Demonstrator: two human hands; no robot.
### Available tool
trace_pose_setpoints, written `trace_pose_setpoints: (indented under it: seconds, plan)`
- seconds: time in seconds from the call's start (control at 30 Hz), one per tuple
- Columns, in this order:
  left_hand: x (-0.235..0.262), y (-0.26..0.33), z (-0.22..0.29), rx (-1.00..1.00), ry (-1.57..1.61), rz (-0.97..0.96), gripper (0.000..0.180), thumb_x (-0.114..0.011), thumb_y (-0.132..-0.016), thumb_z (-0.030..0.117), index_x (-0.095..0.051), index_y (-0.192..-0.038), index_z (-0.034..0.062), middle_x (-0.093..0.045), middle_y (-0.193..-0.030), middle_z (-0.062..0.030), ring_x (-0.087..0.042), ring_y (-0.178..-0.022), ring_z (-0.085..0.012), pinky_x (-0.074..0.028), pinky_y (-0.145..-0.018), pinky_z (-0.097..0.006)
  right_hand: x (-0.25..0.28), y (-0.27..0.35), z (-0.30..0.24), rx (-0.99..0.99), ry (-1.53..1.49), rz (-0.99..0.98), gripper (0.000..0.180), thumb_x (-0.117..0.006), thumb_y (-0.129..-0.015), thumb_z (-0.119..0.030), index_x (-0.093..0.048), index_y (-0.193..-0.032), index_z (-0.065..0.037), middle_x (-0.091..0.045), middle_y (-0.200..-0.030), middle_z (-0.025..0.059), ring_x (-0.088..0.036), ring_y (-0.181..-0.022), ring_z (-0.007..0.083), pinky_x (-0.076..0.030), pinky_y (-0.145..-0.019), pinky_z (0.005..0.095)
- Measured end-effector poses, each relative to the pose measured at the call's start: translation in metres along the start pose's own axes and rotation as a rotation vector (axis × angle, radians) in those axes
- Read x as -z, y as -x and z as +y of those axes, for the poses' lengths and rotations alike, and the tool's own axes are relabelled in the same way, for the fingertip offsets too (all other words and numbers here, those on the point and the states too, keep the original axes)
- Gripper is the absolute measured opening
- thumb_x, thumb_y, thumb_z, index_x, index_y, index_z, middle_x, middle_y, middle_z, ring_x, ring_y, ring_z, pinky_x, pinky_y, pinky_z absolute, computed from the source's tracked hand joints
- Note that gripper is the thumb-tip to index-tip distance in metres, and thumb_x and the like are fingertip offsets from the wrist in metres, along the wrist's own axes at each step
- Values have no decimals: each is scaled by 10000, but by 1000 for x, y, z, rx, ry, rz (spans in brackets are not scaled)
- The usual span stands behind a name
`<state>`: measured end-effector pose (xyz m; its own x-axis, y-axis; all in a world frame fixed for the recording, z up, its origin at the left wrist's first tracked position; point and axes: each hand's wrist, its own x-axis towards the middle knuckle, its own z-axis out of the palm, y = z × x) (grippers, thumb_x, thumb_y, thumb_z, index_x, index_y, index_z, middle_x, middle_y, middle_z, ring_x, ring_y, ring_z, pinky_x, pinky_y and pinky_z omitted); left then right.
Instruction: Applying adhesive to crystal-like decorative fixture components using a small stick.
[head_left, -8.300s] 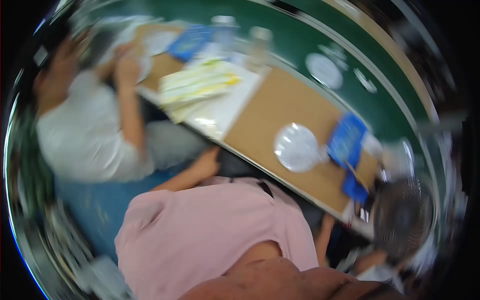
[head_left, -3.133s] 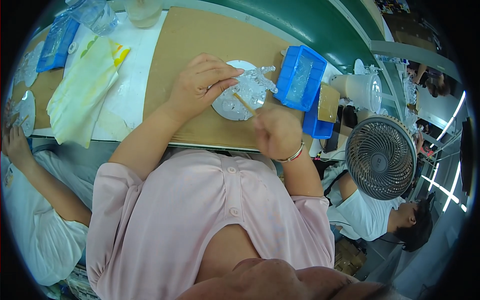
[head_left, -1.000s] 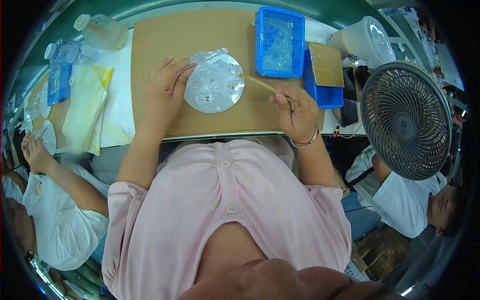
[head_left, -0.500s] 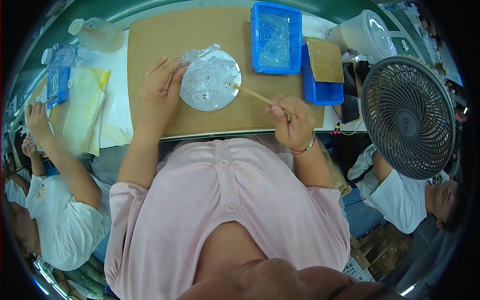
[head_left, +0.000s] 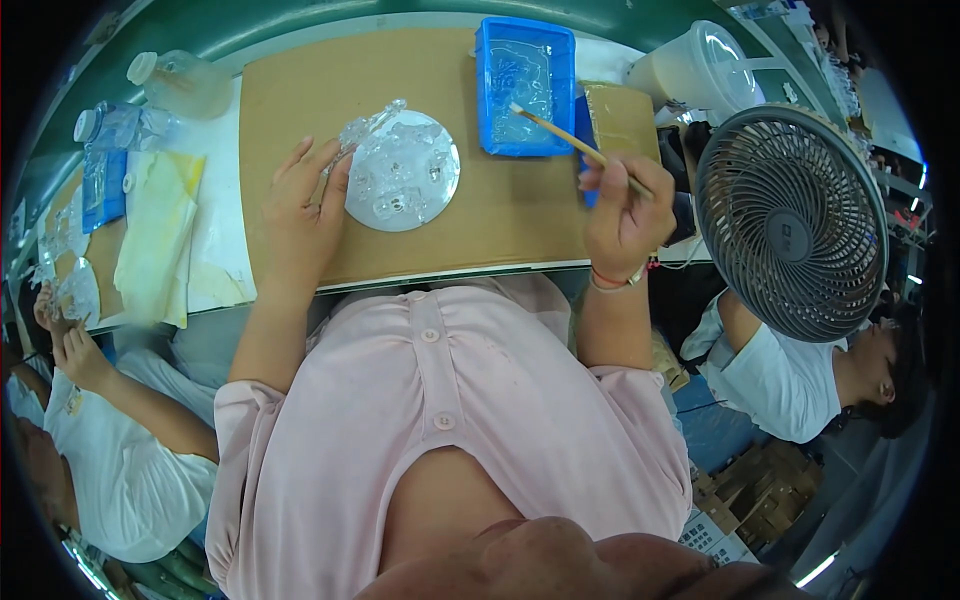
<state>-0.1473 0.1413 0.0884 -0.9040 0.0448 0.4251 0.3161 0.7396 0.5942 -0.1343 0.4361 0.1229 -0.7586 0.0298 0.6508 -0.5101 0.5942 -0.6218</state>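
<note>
A thin brush (head_left: pixel 560 134) with a pale wooden handle is gripped in my right hand (head_left: pixel 630 205). Its tip is over the blue tray (head_left: pixel 484 100), which holds clear, shiny material. My left hand (head_left: pixel 305 200) has its thumb and index finger closed on the left end of a clear, knobbly plastic piece (head_left: pixel 370 122). That piece lies at the edge of a white round disc (head_left: pixel 432 200), where several more clear, lumpy parts sit. What the clear parts are exactly, I cannot make out.
Brown cardboard (head_left: pixel 290 90) covers the table under the disc. A black fan (head_left: pixel 795 225) stands to the right, near a lidded tub (head_left: pixel 690 70) and a cardboard-topped blue box (head_left: pixel 620 120). Bottles (head_left: pixel 185 85) and a yellowish cloth (head_left: pixel 160 220) lie left. Co-workers sit on both sides.
My right hand has lifted the brush off the clear parts on the disc and carried it right and away to the blue tray. My left hand stays at the plastic piece.
</note>
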Motion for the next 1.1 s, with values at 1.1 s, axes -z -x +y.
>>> trace_pose_setpoints:
  seconds: [1.1]
  plan:
    - [18,6,-4,-128,109,-22,185,-711,-796,19,-676,-977,17,-695,-935,-94,-659,-904,-230,-453,-990,-466,-24,38,-23,70,-192,-267,62,-579,-890,-25,-526,-917,-8,-656,-728,139,-651,-637,236,-502,-570,305]
